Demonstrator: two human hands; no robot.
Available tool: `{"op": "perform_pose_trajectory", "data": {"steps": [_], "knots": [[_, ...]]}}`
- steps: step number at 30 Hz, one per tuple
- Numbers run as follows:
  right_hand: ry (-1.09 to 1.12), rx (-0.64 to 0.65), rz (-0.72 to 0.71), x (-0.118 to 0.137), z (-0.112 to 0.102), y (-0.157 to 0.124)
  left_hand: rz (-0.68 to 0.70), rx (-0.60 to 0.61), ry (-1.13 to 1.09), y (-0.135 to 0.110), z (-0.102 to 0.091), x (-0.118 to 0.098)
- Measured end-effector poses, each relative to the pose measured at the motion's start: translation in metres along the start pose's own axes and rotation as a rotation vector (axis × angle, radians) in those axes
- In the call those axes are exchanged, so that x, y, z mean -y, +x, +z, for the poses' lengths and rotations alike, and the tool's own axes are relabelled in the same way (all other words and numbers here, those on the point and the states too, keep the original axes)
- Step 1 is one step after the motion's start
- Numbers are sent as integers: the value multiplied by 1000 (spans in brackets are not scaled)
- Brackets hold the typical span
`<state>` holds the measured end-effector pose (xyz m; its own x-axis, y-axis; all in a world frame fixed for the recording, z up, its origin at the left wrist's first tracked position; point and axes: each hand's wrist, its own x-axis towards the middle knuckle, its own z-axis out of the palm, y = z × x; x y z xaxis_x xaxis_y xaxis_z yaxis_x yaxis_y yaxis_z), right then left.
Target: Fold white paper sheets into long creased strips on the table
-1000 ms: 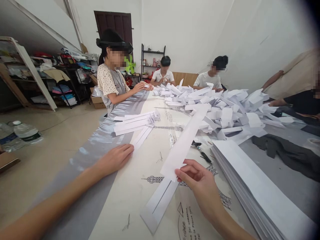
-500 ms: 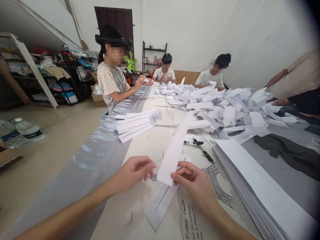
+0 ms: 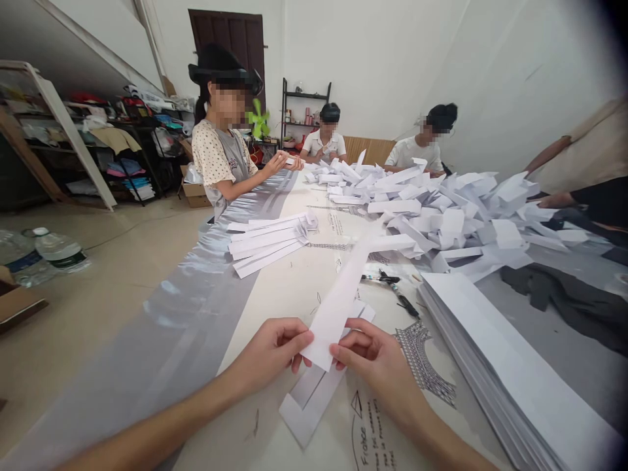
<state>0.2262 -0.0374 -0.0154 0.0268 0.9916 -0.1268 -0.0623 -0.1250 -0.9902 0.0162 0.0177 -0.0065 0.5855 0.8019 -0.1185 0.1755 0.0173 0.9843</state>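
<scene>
A long strip of white paper (image 3: 338,294) slants away from me over the table, its near end between my two hands. My left hand (image 3: 282,347) pinches the left edge of that strip between thumb and fingers. On the opposite edge, my right hand (image 3: 366,350) grips it the same way. Beneath the strip lies a folded white paper piece (image 3: 305,409) on the printed tablecloth (image 3: 250,366). Several folded paper strips (image 3: 269,242) are fanned out farther off to the left.
A large heap of folded white papers (image 3: 441,209) covers the far right. A stack of paper sheets (image 3: 510,347) lies at my right, with pens (image 3: 405,302) and dark cloth (image 3: 564,301) nearby. Several people sit or stand around the table, one person (image 3: 223,154) at the left.
My left hand has come in from beside the strip and taken hold of its left edge. The strip's near end has shifted slightly left and toward me.
</scene>
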Motion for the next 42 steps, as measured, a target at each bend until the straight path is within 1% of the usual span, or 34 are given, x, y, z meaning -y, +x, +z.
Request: {"op": "perform_pose_trajectory", "data": {"steps": [2,3,4,5,6,8,10,11,12,14,17,18,19,20,21,23,24,26,28,30,31,32,34,36,39,42], "knots": [[-64,60,-13,2,-6,2,12,-34,-3,1,-4,1],[-146,90,-44,4,-11,2,16,-53,-10,1,-8,1],[-260,125,-94,5,-16,3,14,-71,-21,1,-12,1],[-416,154,-177,6,-21,4,7,-86,-39,1,-17,1],[-591,211,-266,6,-26,5,-4,-91,-66,1,-22,2],[-878,348,-430,6,-33,5,-40,-59,-156,1,-32,3],[-1049,448,-534,6,-35,4,-66,0,-240,1,-40,5],[-1095,471,-572,6,-35,2,-70,24,-264,1,-43,6],[-1120,468,-620,7,-34,0,-71,41,-276,2,-45,7],[-1110,410,-774,10,-31,-5,-63,47,-244,2,-49,7],[-1050,206,-1060,16,-28,-12,-36,91,-76,2,-51,2],[-1063,138,-1118,17,-28,-13,-26,125,-8,1,-50,0],[-1104,92,-1148,18,-27,-12,-17,165,50,0,-50,-2],[-1162,70,-1157,18,-27,-11,-15,210,90,0,-49,-4],[-1220,77,-1155,16,-27,-8,-19,250,120,-1,-48,-6],[-1296,146,-1149,11,-27,-1,-32,295,182,-3,-46,-7],[-1305,183,-1158,8,-27,2,-28,295,230,-4,-45,-7],[-1294,209,-1189,2,-26,9,22,243,381,-6,-43,-5],[-1284,199,-1206,-2,-23,13,118,114,579,-9,-40,-2],[-1280,184,-1200,-3,-21,14,244,-29,763,-13,-35,1],[-1279,181,-1191,-4,-19,15,311,-72,839,-15,-32,4],[-1279,183,-1177,-5,-18,15,379,-95,900,-17,-28,6],[-1280,191,-1151,-6,-17,16,485,-76,995,-20,-21,11],[-1284,206,-1118,-8,-17,16,549,-63,1051,-22,-15,17],[-1274,222,-1066,-9,-15,14,630,-118,1095,-23,-12,27],[-1263,231,-1035,-6,-15,12,723,-185,1134,-25,-12,36]]}}
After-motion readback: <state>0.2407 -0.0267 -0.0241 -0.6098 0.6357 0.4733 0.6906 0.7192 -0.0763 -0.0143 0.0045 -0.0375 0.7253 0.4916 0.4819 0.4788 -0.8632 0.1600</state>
